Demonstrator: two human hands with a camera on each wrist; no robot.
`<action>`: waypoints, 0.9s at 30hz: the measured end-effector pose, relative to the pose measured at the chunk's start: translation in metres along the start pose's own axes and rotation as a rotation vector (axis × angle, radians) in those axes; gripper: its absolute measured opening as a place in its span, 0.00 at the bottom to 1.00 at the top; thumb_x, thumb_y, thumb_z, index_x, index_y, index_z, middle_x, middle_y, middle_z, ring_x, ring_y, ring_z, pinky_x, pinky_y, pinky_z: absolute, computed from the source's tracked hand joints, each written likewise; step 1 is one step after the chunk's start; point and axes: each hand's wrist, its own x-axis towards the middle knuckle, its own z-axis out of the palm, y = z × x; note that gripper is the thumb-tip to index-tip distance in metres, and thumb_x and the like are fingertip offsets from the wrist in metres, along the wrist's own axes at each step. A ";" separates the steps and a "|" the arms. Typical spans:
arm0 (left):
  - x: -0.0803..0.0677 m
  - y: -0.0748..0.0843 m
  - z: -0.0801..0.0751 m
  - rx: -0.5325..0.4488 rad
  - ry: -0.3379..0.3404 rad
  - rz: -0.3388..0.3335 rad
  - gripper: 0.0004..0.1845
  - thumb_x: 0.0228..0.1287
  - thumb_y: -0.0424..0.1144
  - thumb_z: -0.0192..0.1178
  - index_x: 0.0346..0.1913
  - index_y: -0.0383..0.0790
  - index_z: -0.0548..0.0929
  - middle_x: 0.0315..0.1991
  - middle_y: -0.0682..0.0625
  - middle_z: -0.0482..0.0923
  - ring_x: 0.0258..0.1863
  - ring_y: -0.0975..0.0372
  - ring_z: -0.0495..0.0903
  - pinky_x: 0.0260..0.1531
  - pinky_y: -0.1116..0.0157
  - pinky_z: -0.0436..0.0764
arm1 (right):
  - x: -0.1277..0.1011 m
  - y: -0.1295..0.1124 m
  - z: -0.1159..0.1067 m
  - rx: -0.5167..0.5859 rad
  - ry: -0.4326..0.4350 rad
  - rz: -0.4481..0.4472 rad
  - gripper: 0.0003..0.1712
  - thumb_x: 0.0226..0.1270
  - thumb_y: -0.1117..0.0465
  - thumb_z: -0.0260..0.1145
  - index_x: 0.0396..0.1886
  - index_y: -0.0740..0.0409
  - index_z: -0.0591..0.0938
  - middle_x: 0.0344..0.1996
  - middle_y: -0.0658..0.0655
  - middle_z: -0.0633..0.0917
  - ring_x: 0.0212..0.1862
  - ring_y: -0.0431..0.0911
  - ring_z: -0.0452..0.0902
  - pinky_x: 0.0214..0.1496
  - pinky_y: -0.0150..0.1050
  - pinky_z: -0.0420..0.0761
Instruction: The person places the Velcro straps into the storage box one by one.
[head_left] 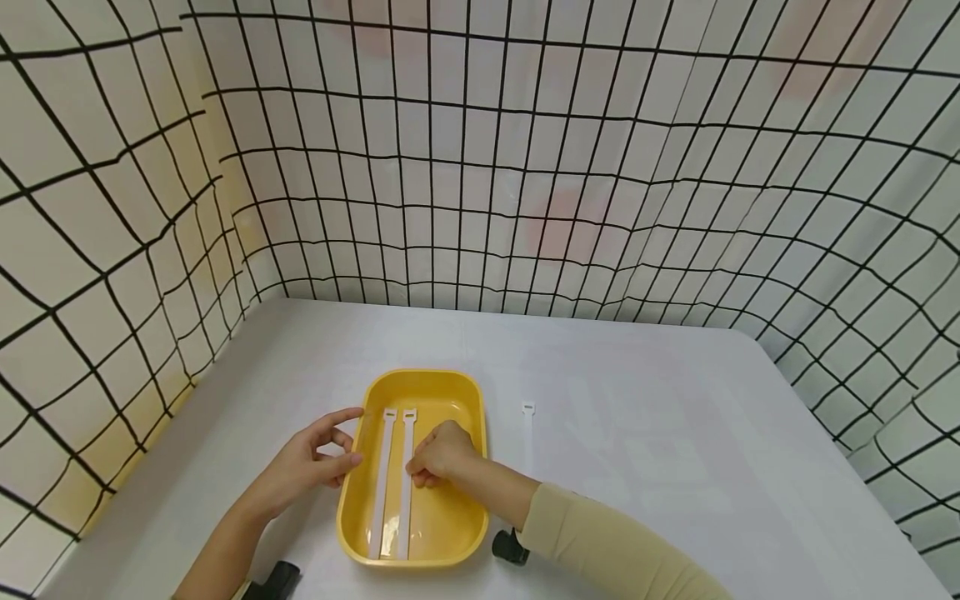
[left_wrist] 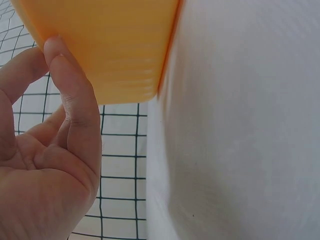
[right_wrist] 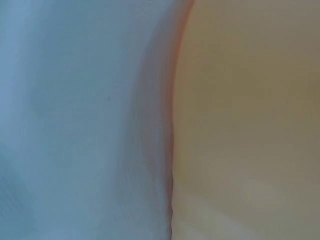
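I see a white surface (head_left: 637,417) filling the lower half of the frame, walled on 3 sides by white panels with a black grid (head_left: 525,167); low and left of centre sits a yellow tray (head_left: 450,517), oblong with rounded corners. In the tray lie 2 white cable ties (head_left: 393,483), side by side and parallel, heads toward the far rim; a 3rd white tie (head_left: 528,433) lies on the surface just right of the tray. My left hand (head_left: 311,467) is at the tray's left rim, fingers relaxed and spread, the fingertip touching the tray's outer wall (left_wrist: 100,45) in the wrist view; that grip is apart and holds nothing. My right hand (head_left: 442,454) rests inside the tray, fingers curled down beside the right-hand tie; whether they pinch it I cannot tell; the right wrist view is only blur.
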 end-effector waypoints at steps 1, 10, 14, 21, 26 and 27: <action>0.000 0.000 0.000 -0.003 -0.003 0.002 0.36 0.64 0.33 0.65 0.71 0.33 0.62 0.39 0.40 0.70 0.25 0.57 0.78 0.30 0.64 0.83 | 0.000 0.001 0.000 0.002 0.003 0.000 0.10 0.47 0.76 0.74 0.16 0.66 0.81 0.10 0.57 0.81 0.14 0.42 0.77 0.16 0.29 0.76; -0.001 -0.001 0.000 -0.009 -0.004 0.013 0.36 0.63 0.33 0.65 0.71 0.34 0.61 0.39 0.40 0.70 0.25 0.58 0.78 0.29 0.64 0.83 | -0.003 -0.001 -0.001 0.036 0.032 0.001 0.11 0.51 0.69 0.74 0.14 0.65 0.82 0.09 0.55 0.80 0.12 0.41 0.76 0.17 0.30 0.77; 0.000 -0.001 0.001 -0.014 -0.006 0.009 0.36 0.63 0.34 0.65 0.71 0.33 0.61 0.39 0.40 0.70 0.25 0.58 0.78 0.29 0.64 0.83 | -0.004 -0.001 -0.003 0.025 0.026 -0.037 0.10 0.51 0.68 0.75 0.17 0.63 0.82 0.11 0.55 0.81 0.14 0.41 0.77 0.18 0.30 0.77; 0.002 -0.002 0.003 -0.007 -0.015 -0.001 0.36 0.64 0.34 0.65 0.71 0.34 0.61 0.39 0.41 0.70 0.25 0.57 0.78 0.30 0.63 0.83 | -0.010 0.006 -0.014 0.126 -0.124 -0.190 0.10 0.54 0.69 0.71 0.34 0.65 0.80 0.24 0.55 0.83 0.28 0.48 0.83 0.36 0.41 0.83; 0.001 -0.003 0.001 0.007 -0.009 0.008 0.35 0.64 0.34 0.64 0.71 0.34 0.62 0.39 0.40 0.70 0.25 0.58 0.78 0.30 0.63 0.83 | -0.019 0.004 -0.030 0.244 -0.253 -0.323 0.12 0.62 0.67 0.67 0.43 0.68 0.79 0.30 0.54 0.83 0.35 0.46 0.83 0.46 0.43 0.82; 0.001 -0.002 0.001 0.003 -0.008 0.004 0.35 0.64 0.34 0.65 0.71 0.34 0.62 0.39 0.40 0.70 0.25 0.58 0.78 0.30 0.63 0.83 | -0.021 0.004 -0.035 0.269 -0.263 -0.344 0.12 0.64 0.67 0.66 0.44 0.70 0.79 0.31 0.54 0.83 0.35 0.45 0.83 0.47 0.43 0.82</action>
